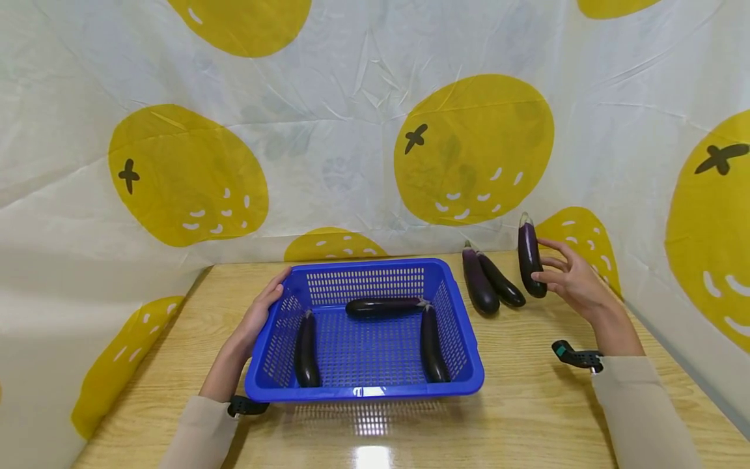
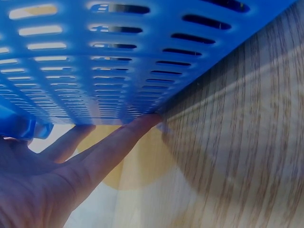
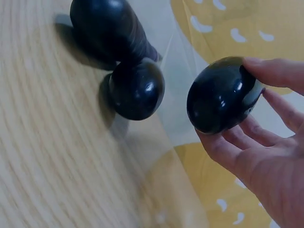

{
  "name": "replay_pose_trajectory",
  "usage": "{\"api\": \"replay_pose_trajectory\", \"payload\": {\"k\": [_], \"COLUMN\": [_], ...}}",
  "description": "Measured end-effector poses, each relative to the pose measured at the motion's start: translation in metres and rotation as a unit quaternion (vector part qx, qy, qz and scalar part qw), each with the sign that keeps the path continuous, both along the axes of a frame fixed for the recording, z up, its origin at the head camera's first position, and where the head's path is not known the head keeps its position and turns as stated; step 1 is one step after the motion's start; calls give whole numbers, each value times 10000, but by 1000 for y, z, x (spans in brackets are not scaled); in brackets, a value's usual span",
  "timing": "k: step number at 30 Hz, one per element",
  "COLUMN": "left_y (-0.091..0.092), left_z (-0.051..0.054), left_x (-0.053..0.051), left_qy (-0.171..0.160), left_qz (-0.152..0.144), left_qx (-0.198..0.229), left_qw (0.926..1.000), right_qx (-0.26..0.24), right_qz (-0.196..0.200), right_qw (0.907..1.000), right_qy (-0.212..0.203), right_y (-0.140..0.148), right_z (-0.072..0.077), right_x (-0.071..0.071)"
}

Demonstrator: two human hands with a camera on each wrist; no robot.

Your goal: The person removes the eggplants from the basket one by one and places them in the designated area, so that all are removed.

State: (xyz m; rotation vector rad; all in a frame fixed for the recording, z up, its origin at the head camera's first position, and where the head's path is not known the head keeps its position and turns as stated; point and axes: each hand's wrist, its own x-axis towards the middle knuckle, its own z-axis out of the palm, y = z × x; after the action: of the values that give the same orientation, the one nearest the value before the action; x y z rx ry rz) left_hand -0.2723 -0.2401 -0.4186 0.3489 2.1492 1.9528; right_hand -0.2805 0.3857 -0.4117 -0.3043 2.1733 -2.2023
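Two beige sleeves (image 1: 647, 410) reach in on the near side of one blue basket (image 1: 410, 391), one toward its left and one toward its right. Behind the basket hangs a pale cloth (image 1: 334, 150), which also comes forward on both its flanks; it is printed with large yellow fruits (image 1: 181, 146), three of them showing a dark cross mark. Under the basket lies one wood-grained bench (image 1: 515, 397). The basket has slotted walls and a mesh floor.

At the basket's left wall is the left hand (image 1: 258, 314), its fingers straight and laid against the outside. Well to the right of the basket, the right hand (image 1: 571, 281) is clamped on one eggplant (image 1: 530, 257), pinched between thumb and fingers, its pale stem end up.

Eggplants number six in all. Besides the one in the hand, two loose eggplants (image 1: 480, 286) lie just right of the basket, touching each other. Three rest inside it: a left eggplant (image 1: 306, 352) along the left wall, a back eggplant (image 1: 381, 308) along the rear wall, and a right eggplant (image 1: 431, 345) along the right wall, the last two close at their stems.

Nearer than the basket's middle are two black wristbands (image 1: 588, 359), the right one bearing a teal patch (image 1: 560, 350).
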Motion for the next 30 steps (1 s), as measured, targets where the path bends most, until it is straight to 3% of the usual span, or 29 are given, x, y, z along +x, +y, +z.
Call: {"api": "replay_pose_trajectory", "payload": {"k": [6,14,22,30], "left_y": [-1,-1,0,0], "left_z": [0,0,1,1], "left_x": [1,0,0,0], "left_qy": [1,11,-8,-8], "left_qz": [32,58,73,60], "left_qx": [-34,-54,-53,-59], "left_qw": [10000,10000,10000,10000], "right_qx": [118,1098,2204,2834], "right_qz": [-162,-501,-726,-680], "right_qw": [9998,9926,9727,9566], "right_qy": [-37,111,77,63], "right_y": [2,3,-1,-5], "right_z": [-4,-11,-17,-21], "right_x": [-3,-7,-13,-14]}}
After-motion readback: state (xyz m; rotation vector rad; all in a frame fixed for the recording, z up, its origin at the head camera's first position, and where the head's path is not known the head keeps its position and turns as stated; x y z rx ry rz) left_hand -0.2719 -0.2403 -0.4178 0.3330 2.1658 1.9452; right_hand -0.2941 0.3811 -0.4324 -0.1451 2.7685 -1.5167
